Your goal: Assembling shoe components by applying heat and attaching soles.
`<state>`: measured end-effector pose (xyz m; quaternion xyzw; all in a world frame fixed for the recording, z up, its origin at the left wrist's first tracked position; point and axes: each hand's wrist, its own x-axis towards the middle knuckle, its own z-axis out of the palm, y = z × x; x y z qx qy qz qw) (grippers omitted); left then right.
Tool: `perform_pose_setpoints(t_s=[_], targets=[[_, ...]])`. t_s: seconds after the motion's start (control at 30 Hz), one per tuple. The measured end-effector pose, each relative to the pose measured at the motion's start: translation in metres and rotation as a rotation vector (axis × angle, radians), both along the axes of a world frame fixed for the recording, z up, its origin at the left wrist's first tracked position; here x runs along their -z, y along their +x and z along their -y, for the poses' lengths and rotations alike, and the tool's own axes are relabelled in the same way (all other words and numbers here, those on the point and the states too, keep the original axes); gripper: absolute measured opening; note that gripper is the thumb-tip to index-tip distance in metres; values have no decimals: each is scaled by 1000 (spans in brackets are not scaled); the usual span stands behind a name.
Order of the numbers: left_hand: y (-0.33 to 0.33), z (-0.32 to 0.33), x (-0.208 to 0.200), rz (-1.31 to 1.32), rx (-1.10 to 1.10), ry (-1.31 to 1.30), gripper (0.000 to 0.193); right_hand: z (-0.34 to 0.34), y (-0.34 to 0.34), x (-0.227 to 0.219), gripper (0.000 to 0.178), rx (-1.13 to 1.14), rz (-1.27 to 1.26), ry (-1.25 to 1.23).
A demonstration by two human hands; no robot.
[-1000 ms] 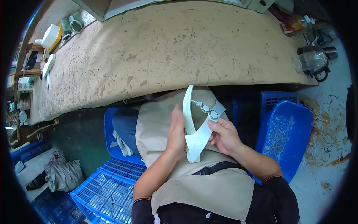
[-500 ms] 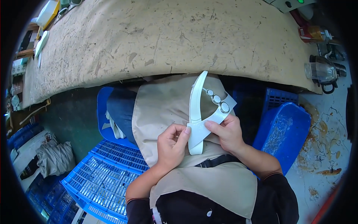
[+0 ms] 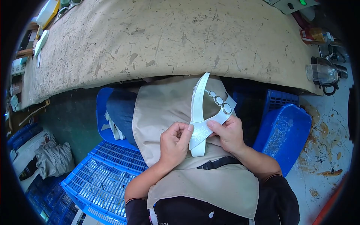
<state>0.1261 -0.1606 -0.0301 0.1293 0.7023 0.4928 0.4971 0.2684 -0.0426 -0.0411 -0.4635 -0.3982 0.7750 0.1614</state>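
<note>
Above my lap I hold a white sandal sole (image 3: 198, 101), seen edge-on, its narrow end pointing toward the table. A white glittery sandal strap (image 3: 201, 135) lies across the sole near its lower end. Several round silver-rimmed ornaments (image 3: 219, 100) run in a row along the upper part of the strap. My left hand (image 3: 175, 144) pinches the left edge of the strap against the sole between thumb and fingers. My right hand (image 3: 228, 134) grips the strap's right part, thumb on top and fingers hidden beneath.
A worn, stained tan table (image 3: 157, 41) curves across in front of me. On my left stands a blue plastic crate (image 3: 105, 180); at my right is a blue chair-like plastic piece (image 3: 283, 135). A glass jug (image 3: 324, 71) sits at the far right, near a bottle (image 3: 317, 35).
The sandal has tilted slightly, and its strap surface catches more light. Both hands keep their grip, the left shifting a little up and to the right.
</note>
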Motion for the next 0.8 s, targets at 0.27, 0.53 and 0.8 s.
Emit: perform_pose_setpoints(t_s=[0.27,0.53,0.8], targets=[[-2,-2,-4,223,-121,-64,16,4,-6,0,14,56,41,39],[-5,26,1,136,131,-3,18,2,-4,5,16,-18,36,45],[-4,29,5,-22,219,-4,18,0,-5,4,17,-30,19,16]])
